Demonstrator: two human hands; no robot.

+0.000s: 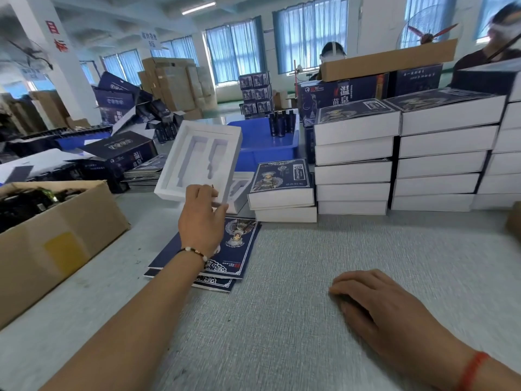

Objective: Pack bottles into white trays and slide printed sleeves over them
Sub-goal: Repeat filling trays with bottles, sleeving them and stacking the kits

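My left hand [201, 218] grips a white tray [198, 159] by its near edge and holds it up off the counter [282, 320], tilted so I can see inside. The tray has two bottle-shaped holes and both are bare. Under my left wrist lies a small pile of flat printed sleeves [234, 249], dark blue with a figure drawn on them. My right hand [375, 303] rests palm down on the counter, fingers loose, holding nothing. Just past the tray sits another white tray [239, 193], mostly hidden, and beside it two packed boxes [282, 190] stacked up, the top one with a sleeve on. To the right stand tall piles of finished boxes [400, 153]. Behind the tray is a blue bin [262, 145] with dark bottles [282, 124] standing in its far corner. On my left is an open cardboard box [56, 241] with dark things inside that I cannot make out
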